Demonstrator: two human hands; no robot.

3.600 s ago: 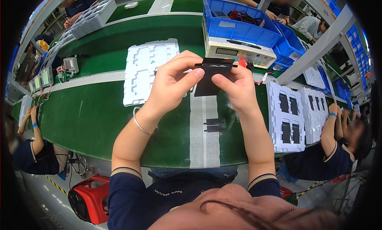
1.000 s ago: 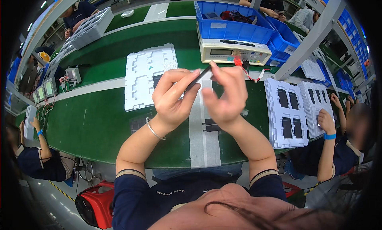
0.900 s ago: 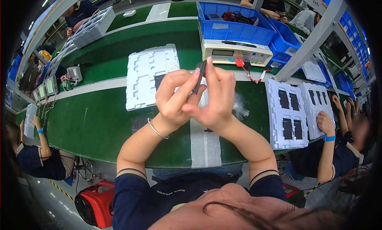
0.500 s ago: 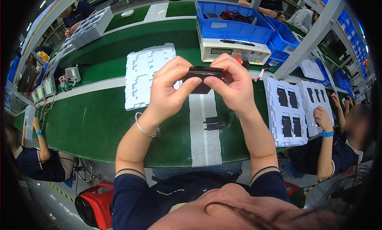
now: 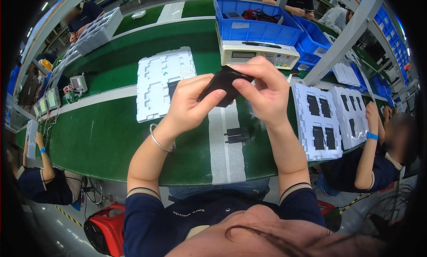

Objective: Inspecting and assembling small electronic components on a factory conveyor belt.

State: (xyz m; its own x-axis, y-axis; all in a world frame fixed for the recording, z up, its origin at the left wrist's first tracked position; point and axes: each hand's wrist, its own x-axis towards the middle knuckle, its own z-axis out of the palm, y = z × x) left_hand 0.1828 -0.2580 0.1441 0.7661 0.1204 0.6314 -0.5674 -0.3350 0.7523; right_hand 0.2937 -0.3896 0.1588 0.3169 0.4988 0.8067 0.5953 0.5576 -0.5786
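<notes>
A flat black rectangular pack is held above the table between my two hands, tilted with its broad face showing. My left hand pinches its lower left side, the thumb lying on the face. At the upper right end, my right hand grips it with thumb and fingers. Behind my left hand lies a white molded tray; a dark flat piece in it is partly hidden by that hand. Below the pack, small black strips rest on the pale tape band across the green table.
A cream bench meter with a pen on top stands beyond my hands, before a blue bin. To the right, white trays carry several black packs, near a co-worker's arm. A slanted metal post rises behind them.
The pack has turned from nearly edge-on to a slant, its left end lower. My left hand dropped slightly with it. The co-worker's hand on the right moved farther back, uncovering a black piece.
</notes>
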